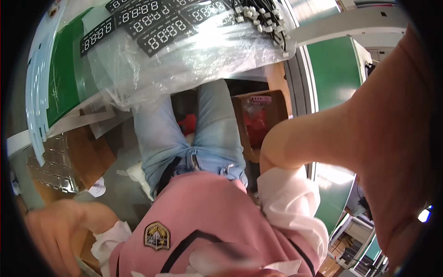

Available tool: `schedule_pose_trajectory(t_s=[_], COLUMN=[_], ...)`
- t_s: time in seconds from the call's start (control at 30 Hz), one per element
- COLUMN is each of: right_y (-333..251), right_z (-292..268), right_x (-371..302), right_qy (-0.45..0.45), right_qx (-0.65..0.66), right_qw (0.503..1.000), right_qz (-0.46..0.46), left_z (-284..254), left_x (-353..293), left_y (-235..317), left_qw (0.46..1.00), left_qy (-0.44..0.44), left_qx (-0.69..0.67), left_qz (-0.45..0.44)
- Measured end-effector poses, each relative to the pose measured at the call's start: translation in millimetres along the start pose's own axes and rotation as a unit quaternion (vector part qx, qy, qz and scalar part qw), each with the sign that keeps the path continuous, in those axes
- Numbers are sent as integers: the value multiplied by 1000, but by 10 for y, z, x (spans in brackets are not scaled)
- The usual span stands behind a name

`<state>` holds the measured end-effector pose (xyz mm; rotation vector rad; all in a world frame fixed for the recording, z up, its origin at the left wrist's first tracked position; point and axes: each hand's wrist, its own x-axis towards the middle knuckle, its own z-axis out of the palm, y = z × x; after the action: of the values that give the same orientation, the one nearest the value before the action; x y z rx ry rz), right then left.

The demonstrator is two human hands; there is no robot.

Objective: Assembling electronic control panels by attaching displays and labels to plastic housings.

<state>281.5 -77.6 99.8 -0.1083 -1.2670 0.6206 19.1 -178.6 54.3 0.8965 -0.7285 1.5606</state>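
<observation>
My right hand (392, 152) is raised very close to the camera at the right, with its forearm bent up from a rolled white sleeve. Its fingers run out of the picture, so whatever they touch is hidden. Low at the left is my left hand (53, 235), blurred and cut by the dark rim, its fingertips out of sight. Beside it are a brown cardboard box (92, 154) and a clear plastic tray (57, 164). On the bench ahead, several black digit display panels (168, 34) lie on clear plastic sheeting (184, 62).
A bundle of black cables with white connectors (265, 18) lies at the bench's far right. Pale strips (37, 92) hang over its left edge beside a green mat (69, 69). Under the bench, right of my legs, stands an open carton (277, 99) with red and pink things inside.
</observation>
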Motion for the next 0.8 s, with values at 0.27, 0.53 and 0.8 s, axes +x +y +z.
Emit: schedule_pose_trajectory(t_s=[0.27, 0.53, 0.8], right_y=[196, 1844, 2475], right_z=[488, 445, 671], right_x=[266, -415, -882], right_qy=[81, -418, -480], right_qx=[190, -246, -315], right_qw=[977, 845, 817], right_qz=[-45, 225, 59], left_z=[-735, -1848, -2224], left_x=[-68, -7, -142], left_y=[287, 388, 307], left_qw=[819, 237, 299], left_qy=[178, -41, 47], left_qx=[493, 927, 912], left_qz=[-234, -288, -277])
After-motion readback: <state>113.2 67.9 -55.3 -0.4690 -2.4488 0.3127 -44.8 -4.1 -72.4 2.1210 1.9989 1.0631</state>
